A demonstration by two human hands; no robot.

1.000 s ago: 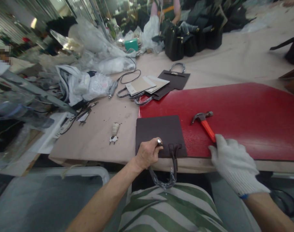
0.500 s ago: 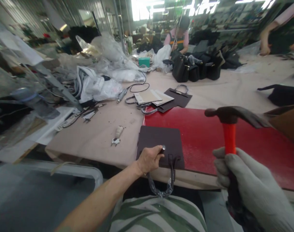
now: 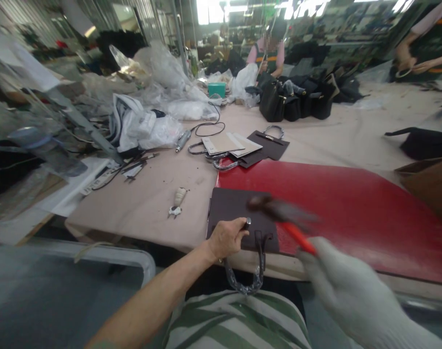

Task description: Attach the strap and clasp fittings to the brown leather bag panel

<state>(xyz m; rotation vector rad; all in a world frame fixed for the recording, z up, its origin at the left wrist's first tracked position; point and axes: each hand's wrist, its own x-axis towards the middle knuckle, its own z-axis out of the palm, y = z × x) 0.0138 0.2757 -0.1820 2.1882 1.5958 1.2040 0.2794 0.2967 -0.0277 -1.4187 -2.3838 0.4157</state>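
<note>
While the gloved right hand (image 3: 332, 271), at lower right, closes on the orange handle of a hammer (image 3: 301, 239), the bare left hand (image 3: 225, 239) pinches a metal rod (image 3: 248, 222) at lower centre. The rod's shiny end shows beyond the thumb and forefinger; the rest is hidden in the left fingers. The right fingers are wrapped round the grip, though blur and the glove hide their exact placing. The hammer's head is a dark smear across the upper right corner of a dark brown panel (image 3: 228, 203).

That panel lies at lower centre on the desk (image 3: 148, 198), over the near left corner of a red mat (image 3: 337, 213); the left hand covers part of its near edge. A film-wrapped handle (image 3: 245, 288) loops from it toward the bottom of the frame.

Marks on the beige cards (image 3: 221, 144) near the centre and on a white strip (image 3: 97, 181) at left are too small to read. At upper right, a co-worker (image 3: 424, 53) is cut off by the frame.
</note>
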